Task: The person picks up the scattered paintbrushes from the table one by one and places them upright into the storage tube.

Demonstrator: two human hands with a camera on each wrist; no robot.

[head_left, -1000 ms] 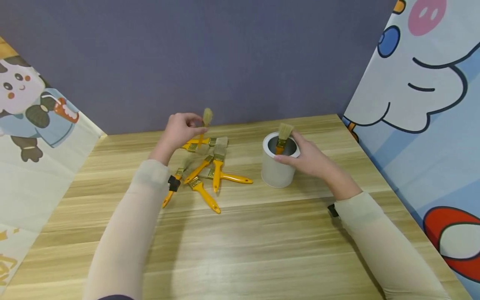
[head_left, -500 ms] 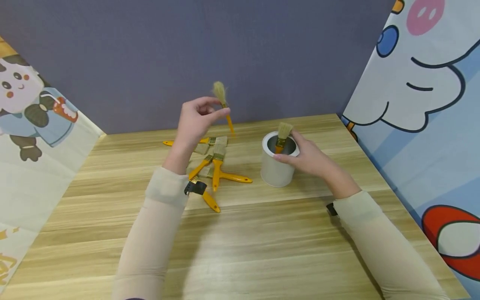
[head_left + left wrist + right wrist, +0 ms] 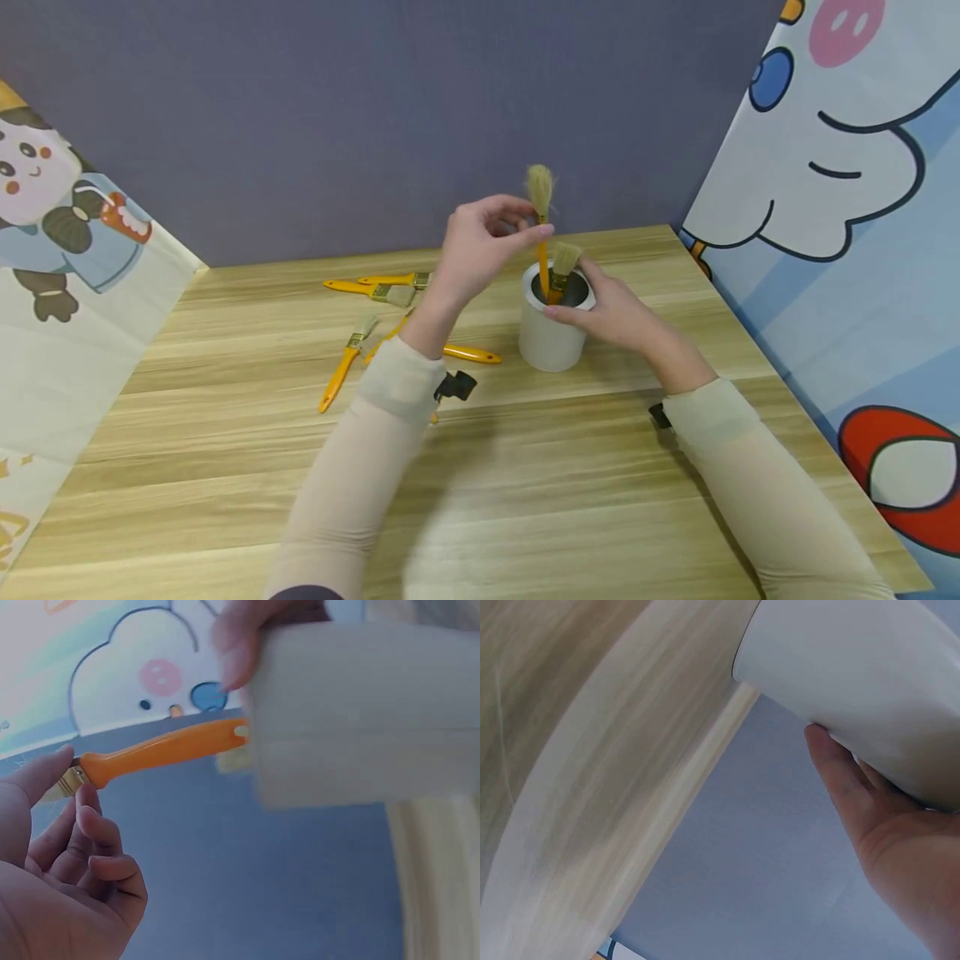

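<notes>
My left hand [image 3: 480, 250] pinches a paintbrush [image 3: 539, 193] by its metal ferrule, bristles upward. Its orange handle [image 3: 165, 754] points down into the mouth of a white paint can [image 3: 551, 342] in the head view; in the left wrist view the handle's end lies at the can's edge. A second paintbrush [image 3: 565, 260] stands in the can with its bristles above the rim. My right hand [image 3: 622, 315] grips the can near its top, thumb at the front. In the right wrist view that hand's fingers [image 3: 838, 769] lie along the can's side.
Several loose paintbrushes with yellow-orange handles lie left of the can, one paintbrush [image 3: 341, 373] farthest left. My left forearm hides part of the pile. A grey panel [image 3: 375, 125] rises behind the wooden table [image 3: 525, 517], and cartoon-printed panels flank it.
My left hand has lifted the paintbrush from the pile and carried it right to above the can, lowering its handle into the mouth. The right hand and can have stayed in place.
</notes>
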